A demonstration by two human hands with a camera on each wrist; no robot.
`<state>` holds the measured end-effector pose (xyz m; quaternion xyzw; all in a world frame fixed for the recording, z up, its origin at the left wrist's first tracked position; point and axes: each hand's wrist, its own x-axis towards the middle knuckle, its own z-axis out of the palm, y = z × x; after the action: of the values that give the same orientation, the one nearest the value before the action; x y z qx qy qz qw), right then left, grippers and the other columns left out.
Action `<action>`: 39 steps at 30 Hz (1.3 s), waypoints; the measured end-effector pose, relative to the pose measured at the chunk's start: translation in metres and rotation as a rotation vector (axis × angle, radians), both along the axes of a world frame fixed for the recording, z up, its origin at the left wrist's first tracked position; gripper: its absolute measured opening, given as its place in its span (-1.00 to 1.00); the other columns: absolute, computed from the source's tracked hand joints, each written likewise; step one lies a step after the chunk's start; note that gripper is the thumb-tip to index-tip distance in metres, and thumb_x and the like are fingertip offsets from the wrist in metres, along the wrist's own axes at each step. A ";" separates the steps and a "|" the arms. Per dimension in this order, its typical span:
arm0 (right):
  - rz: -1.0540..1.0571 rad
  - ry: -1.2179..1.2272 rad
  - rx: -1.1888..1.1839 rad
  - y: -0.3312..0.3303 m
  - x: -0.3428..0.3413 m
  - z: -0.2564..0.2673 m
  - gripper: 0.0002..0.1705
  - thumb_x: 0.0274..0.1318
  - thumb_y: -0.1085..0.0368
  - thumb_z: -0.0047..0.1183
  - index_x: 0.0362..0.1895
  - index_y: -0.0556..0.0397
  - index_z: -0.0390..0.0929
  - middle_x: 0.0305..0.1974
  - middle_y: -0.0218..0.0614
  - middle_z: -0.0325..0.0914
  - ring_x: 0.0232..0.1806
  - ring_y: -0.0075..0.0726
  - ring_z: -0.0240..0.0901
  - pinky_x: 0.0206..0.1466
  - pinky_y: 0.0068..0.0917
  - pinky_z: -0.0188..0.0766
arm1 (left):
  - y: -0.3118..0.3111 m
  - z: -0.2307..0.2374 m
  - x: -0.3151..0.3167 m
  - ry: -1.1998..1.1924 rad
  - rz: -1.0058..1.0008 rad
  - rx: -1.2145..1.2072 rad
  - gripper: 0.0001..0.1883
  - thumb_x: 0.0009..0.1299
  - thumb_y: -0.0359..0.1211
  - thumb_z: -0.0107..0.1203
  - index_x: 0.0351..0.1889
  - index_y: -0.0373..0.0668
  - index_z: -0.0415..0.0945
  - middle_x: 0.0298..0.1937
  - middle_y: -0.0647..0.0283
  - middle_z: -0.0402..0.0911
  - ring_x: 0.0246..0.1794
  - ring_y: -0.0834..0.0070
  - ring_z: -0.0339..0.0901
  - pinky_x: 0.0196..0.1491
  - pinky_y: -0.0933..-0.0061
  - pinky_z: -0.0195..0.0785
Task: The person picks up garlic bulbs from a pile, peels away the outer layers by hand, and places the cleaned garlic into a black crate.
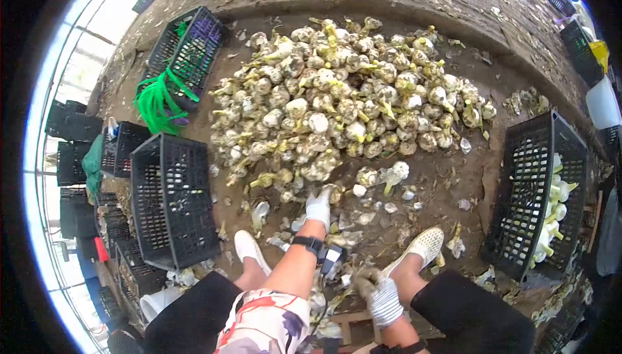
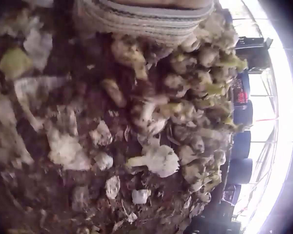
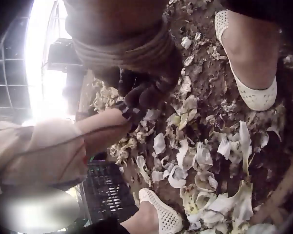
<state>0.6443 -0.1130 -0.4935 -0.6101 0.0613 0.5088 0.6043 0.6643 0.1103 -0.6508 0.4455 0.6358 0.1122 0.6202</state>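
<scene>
The left hand (image 1: 318,209), in a white glove, reaches to the near edge of a large heap of garlic bulbs (image 1: 350,88). Its extended fingers are right beside a brownish garlic bulb (image 1: 335,193). In the left wrist view only the striped glove cuff (image 2: 146,22) shows, above soil-covered bulbs; the fingers are hidden. Low between the knees is the right hand (image 1: 378,294), in a striped glove with dirty fingers. The right wrist view has its fingers (image 3: 146,95) bent and in shadow; I cannot tell whether they hold anything. A white trimmed bulb (image 1: 396,172) lies near the heap.
A black crate (image 1: 173,202) stands left, another crate (image 1: 184,49) with green straps (image 1: 162,101) behind it. At right, a crate (image 1: 518,185) contains cleaned garlic (image 1: 556,205). Peeled skins (image 3: 205,161) litter the soil around white shoes (image 1: 424,249). A wooden frame (image 1: 353,325) sits below the hands.
</scene>
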 end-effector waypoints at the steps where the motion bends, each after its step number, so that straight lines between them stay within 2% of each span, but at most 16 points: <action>1: 0.060 -0.175 -0.052 0.005 0.002 0.006 -0.76 -0.04 0.50 -0.13 -0.21 0.18 0.43 -0.34 -0.36 0.47 -0.34 -0.51 0.35 -0.25 -0.60 0.34 | -0.003 0.022 -0.017 -0.193 0.051 -0.346 -0.58 0.18 -0.27 0.11 -0.01 -0.18 0.37 -0.13 0.20 0.50 -0.14 0.42 0.42 -0.12 0.43 0.30; 2: -0.014 -0.113 -0.069 0.005 0.002 0.010 -0.74 -0.08 0.48 -0.09 -0.21 0.17 0.43 -0.33 -0.32 0.48 -0.31 -0.49 0.37 -0.21 -0.58 0.35 | -0.015 0.052 -0.031 -0.194 -0.055 -0.248 -0.67 0.20 -0.29 0.09 -0.08 -0.15 0.42 -0.21 0.24 0.51 -0.22 0.47 0.43 -0.20 0.47 0.34; 5: -0.060 -0.483 -0.072 0.007 -0.007 0.013 -0.56 -0.17 0.39 0.10 -0.08 0.13 0.39 -0.22 -0.23 0.48 -0.26 -0.31 0.42 -0.15 -0.46 0.37 | -0.054 0.127 -0.068 -0.173 -0.266 -0.118 -0.77 0.26 -0.31 0.03 -0.13 -0.12 0.44 -0.27 0.32 0.51 -0.35 0.56 0.43 -0.32 0.53 0.38; 7: -0.106 -0.561 -0.032 0.000 -0.026 0.003 -0.64 -0.11 0.46 0.12 -0.13 0.16 0.40 -0.32 -0.31 0.48 -0.32 -0.47 0.39 -0.31 -0.56 0.38 | -0.074 0.113 -0.109 -0.216 -0.401 -0.005 -0.65 0.23 -0.27 0.08 -0.01 -0.06 0.37 -0.26 0.19 0.51 -0.30 0.45 0.48 -0.28 0.50 0.38; 8: -0.045 -0.541 -0.016 0.001 -0.020 0.020 -0.69 -0.09 0.44 0.10 -0.17 0.17 0.42 -0.33 -0.32 0.48 -0.35 -0.49 0.39 -0.33 -0.57 0.37 | -0.096 0.175 -0.104 -0.057 -0.653 0.129 -0.60 0.23 -0.27 0.07 0.04 -0.12 0.34 -0.15 0.09 0.48 -0.12 0.39 0.43 -0.06 0.48 0.28; 9: 0.016 -0.529 0.004 0.002 -0.014 0.037 -0.73 -0.06 0.41 0.09 -0.20 0.18 0.44 -0.35 -0.33 0.49 -0.38 -0.51 0.38 -0.36 -0.58 0.37 | -0.104 0.177 -0.118 -0.210 -0.715 0.222 -0.53 0.24 -0.33 0.04 0.13 -0.17 0.26 -0.05 0.20 0.45 -0.03 0.51 0.34 0.02 0.52 0.24; 11: -0.090 -0.284 0.147 -0.005 -0.015 0.030 -0.79 -0.06 0.38 0.09 -0.27 0.18 0.47 -0.39 -0.36 0.48 -0.42 -0.56 0.37 -0.38 -0.63 0.35 | -0.115 0.207 -0.128 -0.224 -0.861 0.607 -0.50 0.26 -0.31 0.03 0.15 -0.20 0.20 -0.04 0.17 0.42 -0.01 0.51 0.34 0.04 0.51 0.21; 14: -0.140 -0.012 0.397 -0.012 -0.020 0.037 -0.71 -0.10 0.28 0.18 -0.28 0.15 0.45 -0.42 -0.41 0.47 -0.40 -0.58 0.36 -0.35 -0.61 0.34 | -0.131 0.246 -0.138 -0.206 -0.796 0.697 -0.47 0.21 -0.25 0.11 0.10 -0.23 0.22 -0.07 0.18 0.43 -0.05 0.47 0.37 0.03 0.44 0.25; 17: -0.129 -0.095 0.530 -0.015 -0.030 0.044 -0.56 -0.15 0.14 0.24 -0.21 0.12 0.46 -0.34 -0.39 0.49 -0.39 -0.52 0.41 -0.33 -0.59 0.40 | -0.133 0.227 -0.153 -0.196 -0.858 0.739 -0.34 -0.02 -0.18 0.27 0.01 -0.27 0.28 -0.19 0.04 0.45 -0.19 0.19 0.42 -0.12 0.31 0.32; 18: -0.130 0.018 0.511 -0.018 -0.033 0.047 -0.44 -0.25 0.02 0.29 -0.21 0.12 0.45 -0.34 -0.39 0.50 -0.36 -0.46 0.44 -0.30 -0.54 0.42 | -0.138 0.227 -0.156 -0.174 -0.867 0.785 -0.33 -0.06 -0.16 0.30 -0.03 -0.28 0.30 -0.21 0.02 0.45 -0.23 0.14 0.43 -0.16 0.28 0.34; 24: -0.114 0.134 0.487 -0.022 -0.037 0.064 -0.64 -0.10 0.20 0.19 -0.24 0.14 0.44 -0.33 -0.34 0.51 -0.35 -0.40 0.47 -0.34 -0.52 0.43 | -0.146 0.273 -0.165 -0.035 -0.895 1.129 -0.33 -0.11 -0.13 0.33 -0.11 -0.31 0.33 -0.23 0.00 0.45 -0.25 0.10 0.45 -0.18 0.27 0.35; 27: -0.052 0.126 0.441 -0.022 -0.039 0.076 -0.65 -0.11 0.36 0.14 -0.16 0.19 0.44 -0.33 -0.33 0.49 -0.40 -0.52 0.39 -0.30 -0.57 0.38 | -0.146 0.283 -0.168 -0.132 -0.824 1.045 -0.37 -0.08 -0.17 0.32 -0.11 -0.31 0.33 -0.23 -0.01 0.45 -0.23 0.13 0.46 -0.18 0.33 0.36; 33: 0.273 -0.396 0.260 -0.024 -0.043 0.108 -0.66 -0.07 0.35 0.12 -0.14 0.15 0.43 -0.37 -0.38 0.48 -0.38 -0.58 0.38 -0.33 -0.66 0.36 | -0.135 0.265 -0.181 -0.486 -0.589 0.490 -0.45 0.10 -0.28 0.19 0.01 -0.19 0.21 -0.26 0.23 0.45 -0.33 0.55 0.43 -0.33 0.54 0.39; 34: 0.161 -0.192 0.385 -0.023 -0.050 0.098 -0.61 -0.11 0.33 0.16 -0.13 0.18 0.43 -0.36 -0.36 0.50 -0.36 -0.57 0.39 -0.33 -0.65 0.36 | -0.135 0.271 -0.186 -0.648 -0.446 0.175 -0.55 0.18 -0.22 0.10 -0.03 -0.17 0.25 -0.30 0.25 0.46 -0.40 0.55 0.44 -0.39 0.56 0.39; 37: 0.074 -0.090 0.362 -0.022 -0.057 0.103 -0.68 -0.12 0.42 0.15 -0.19 0.20 0.48 -0.33 -0.35 0.51 -0.40 -0.61 0.38 -0.36 -0.64 0.38 | -0.128 0.251 -0.189 -0.966 -0.336 -0.264 -0.52 0.25 -0.05 0.00 -0.04 -0.21 0.34 -0.25 0.26 0.49 -0.40 0.50 0.47 -0.40 0.55 0.40; 39: -0.003 -0.031 0.454 -0.020 -0.058 0.080 -0.66 -0.13 0.40 0.18 -0.18 0.19 0.47 -0.33 -0.33 0.52 -0.40 -0.56 0.42 -0.36 -0.63 0.39 | -0.121 0.253 -0.188 -0.767 -0.425 -0.108 -0.47 0.25 -0.02 0.00 0.01 -0.24 0.32 -0.19 0.23 0.48 -0.32 0.48 0.48 -0.36 0.53 0.41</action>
<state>0.5866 -0.1330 -0.4133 -0.4660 -0.0635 0.4992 0.7277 0.4768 -0.0108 -0.3978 0.4597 0.2589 0.1058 0.8429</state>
